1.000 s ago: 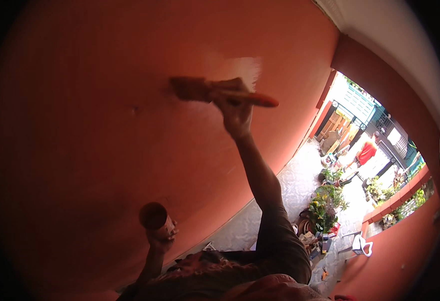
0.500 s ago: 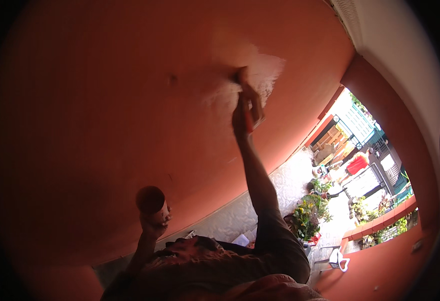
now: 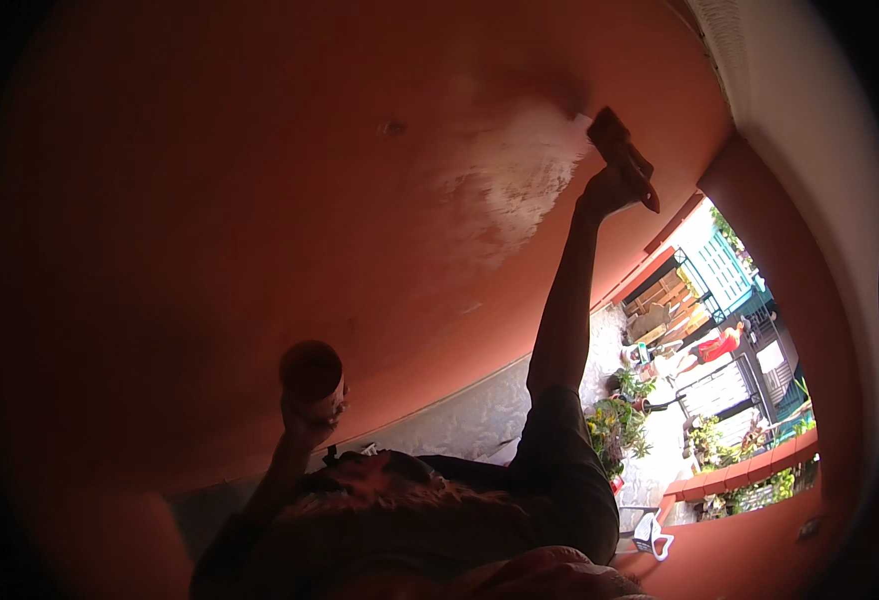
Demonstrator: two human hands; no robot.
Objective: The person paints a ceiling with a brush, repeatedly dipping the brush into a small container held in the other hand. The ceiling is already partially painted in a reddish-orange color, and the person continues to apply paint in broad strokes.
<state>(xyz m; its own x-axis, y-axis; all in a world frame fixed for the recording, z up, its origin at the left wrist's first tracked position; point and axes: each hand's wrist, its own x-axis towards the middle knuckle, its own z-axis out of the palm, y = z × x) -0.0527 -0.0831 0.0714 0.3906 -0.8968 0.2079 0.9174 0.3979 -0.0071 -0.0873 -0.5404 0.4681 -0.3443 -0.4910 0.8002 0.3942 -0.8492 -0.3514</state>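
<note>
swept rightward since earlier: right hand (image 3: 609, 190) fisted on light, stiff paintbrush (image 3: 619, 150) handle, bristles against orange wall (image 3: 209, 200) by pale patch (image 3: 509, 185). left hand (image 3: 304, 415) wrapped round small paint cup (image 3: 311, 372).

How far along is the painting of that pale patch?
Most of the wall already looks evenly orange. In hand: the right hand holds the brush at the upper right edge of the pale patch, and the left hand holds a paint cup. Left: the patch itself, streaky and whitish.
</note>
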